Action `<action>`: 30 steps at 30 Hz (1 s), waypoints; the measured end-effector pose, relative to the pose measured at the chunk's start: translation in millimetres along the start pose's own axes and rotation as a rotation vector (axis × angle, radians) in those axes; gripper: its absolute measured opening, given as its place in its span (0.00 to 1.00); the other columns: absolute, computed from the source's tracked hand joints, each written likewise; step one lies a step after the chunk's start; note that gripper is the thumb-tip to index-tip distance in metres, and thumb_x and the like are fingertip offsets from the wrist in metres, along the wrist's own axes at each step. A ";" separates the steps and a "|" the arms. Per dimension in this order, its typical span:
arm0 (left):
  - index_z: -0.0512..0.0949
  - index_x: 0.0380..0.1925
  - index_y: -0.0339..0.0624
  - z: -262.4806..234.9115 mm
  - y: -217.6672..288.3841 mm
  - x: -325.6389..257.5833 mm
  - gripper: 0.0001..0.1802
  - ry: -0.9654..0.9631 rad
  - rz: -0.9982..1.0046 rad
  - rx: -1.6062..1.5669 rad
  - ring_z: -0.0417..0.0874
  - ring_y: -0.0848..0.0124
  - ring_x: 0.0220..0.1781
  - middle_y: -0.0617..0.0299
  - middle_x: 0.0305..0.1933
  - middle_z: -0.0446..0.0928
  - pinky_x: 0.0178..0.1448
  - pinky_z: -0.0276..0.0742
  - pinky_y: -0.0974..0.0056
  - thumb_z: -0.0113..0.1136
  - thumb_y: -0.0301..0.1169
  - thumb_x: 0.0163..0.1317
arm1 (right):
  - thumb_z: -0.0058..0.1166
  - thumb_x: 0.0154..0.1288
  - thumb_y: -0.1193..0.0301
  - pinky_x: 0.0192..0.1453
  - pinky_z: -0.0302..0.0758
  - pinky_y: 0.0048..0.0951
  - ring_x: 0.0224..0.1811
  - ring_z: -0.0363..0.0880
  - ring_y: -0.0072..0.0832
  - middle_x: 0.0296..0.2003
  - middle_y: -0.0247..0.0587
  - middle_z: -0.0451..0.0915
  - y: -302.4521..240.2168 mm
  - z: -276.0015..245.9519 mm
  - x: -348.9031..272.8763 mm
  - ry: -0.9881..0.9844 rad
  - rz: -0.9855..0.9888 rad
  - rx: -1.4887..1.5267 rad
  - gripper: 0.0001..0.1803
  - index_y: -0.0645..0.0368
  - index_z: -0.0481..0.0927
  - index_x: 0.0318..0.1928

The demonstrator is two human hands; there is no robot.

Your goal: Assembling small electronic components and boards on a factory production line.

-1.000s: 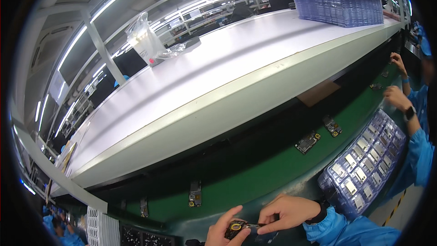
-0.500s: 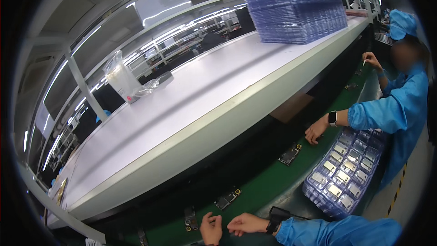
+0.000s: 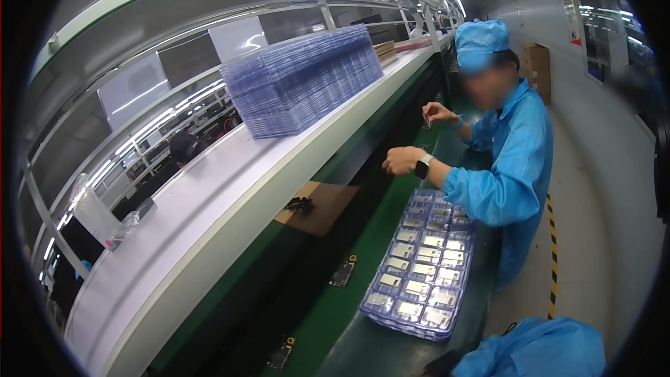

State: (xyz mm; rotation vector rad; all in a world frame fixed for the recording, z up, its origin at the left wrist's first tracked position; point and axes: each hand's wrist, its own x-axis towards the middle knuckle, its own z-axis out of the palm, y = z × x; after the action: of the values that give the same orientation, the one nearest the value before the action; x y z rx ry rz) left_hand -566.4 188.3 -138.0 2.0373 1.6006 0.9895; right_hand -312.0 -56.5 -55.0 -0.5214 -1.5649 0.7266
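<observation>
Neither of my hands shows; only my blue right sleeve (image 3: 537, 349) comes in at the lower right, with a dark band at its left end. Nearest to it is a clear bluish plastic tray (image 3: 368, 313) whose pockets hold several silvery rectangular parts (image 3: 417, 287). To the tray's left, on the green conveyor belt (image 3: 317, 314), lie a small dark circuit board (image 3: 343, 271) and a second circuit board (image 3: 281, 353) closer to the lower edge. Each has a yellow ring at one corner.
A person in a blue smock (image 3: 520, 146) works beyond the tray, both hands over the belt. A long white shelf (image 3: 202, 188) runs along the left, bearing stacked clear trays (image 3: 300, 84) and a plastic bag (image 3: 98, 213). Brown cardboard (image 3: 317, 209) with dark pieces lies under it.
My view has swung to the right and up, so both my hands have left the picture. The co-worker and the filled tray now appear farther left.
</observation>
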 end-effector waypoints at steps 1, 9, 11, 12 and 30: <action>0.80 0.44 0.34 -6.1 -3.3 -1.8 0.09 0.020 -0.007 0.014 0.82 0.67 0.31 0.55 0.33 0.83 0.38 0.79 0.65 0.57 0.25 0.66 | 0.57 0.69 0.68 0.45 0.80 0.34 0.41 0.84 0.40 0.41 0.50 0.83 -19.1 -30.1 -7.8 0.115 -0.004 -0.137 0.15 0.64 0.82 0.50; 0.80 0.42 0.31 0.3 12.0 -7.1 0.10 0.108 0.004 0.153 0.84 0.59 0.36 0.51 0.35 0.83 0.44 0.80 0.61 0.58 0.29 0.66 | 0.59 0.58 0.77 0.49 0.81 0.30 0.48 0.81 0.36 0.49 0.37 0.82 -50.6 -187.3 -62.6 -0.005 0.482 -1.161 0.19 0.56 0.81 0.52; 0.81 0.40 0.32 -1.4 18.1 -10.2 0.11 0.169 0.025 0.150 0.84 0.56 0.38 0.49 0.36 0.84 0.46 0.79 0.60 0.59 0.31 0.66 | 0.58 0.54 0.78 0.49 0.80 0.33 0.51 0.79 0.37 0.54 0.37 0.79 -34.5 -207.6 -56.0 -0.155 0.497 -1.209 0.23 0.54 0.81 0.53; 0.81 0.40 0.32 -1.0 16.8 -11.8 0.11 0.179 0.025 0.150 0.84 0.56 0.38 0.49 0.36 0.84 0.46 0.79 0.60 0.59 0.31 0.66 | 0.59 0.55 0.77 0.50 0.80 0.34 0.52 0.78 0.37 0.54 0.38 0.78 -23.9 -215.8 -57.9 -0.222 0.484 -1.238 0.22 0.53 0.81 0.53; 0.73 0.57 0.37 17.7 -24.8 6.6 0.30 0.458 -0.272 0.663 0.54 0.41 0.75 0.40 0.69 0.62 0.75 0.49 0.34 0.68 0.36 0.55 | 0.57 0.65 0.71 0.43 0.79 0.39 0.37 0.82 0.45 0.34 0.48 0.82 8.6 -23.1 4.0 -0.284 0.302 -0.081 0.13 0.59 0.83 0.50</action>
State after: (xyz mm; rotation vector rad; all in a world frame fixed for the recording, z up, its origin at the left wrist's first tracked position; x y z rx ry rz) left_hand -570.1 204.0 -164.6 1.9571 2.6566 0.9478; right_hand -290.5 -44.2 -57.6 -0.7507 -1.8060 1.0038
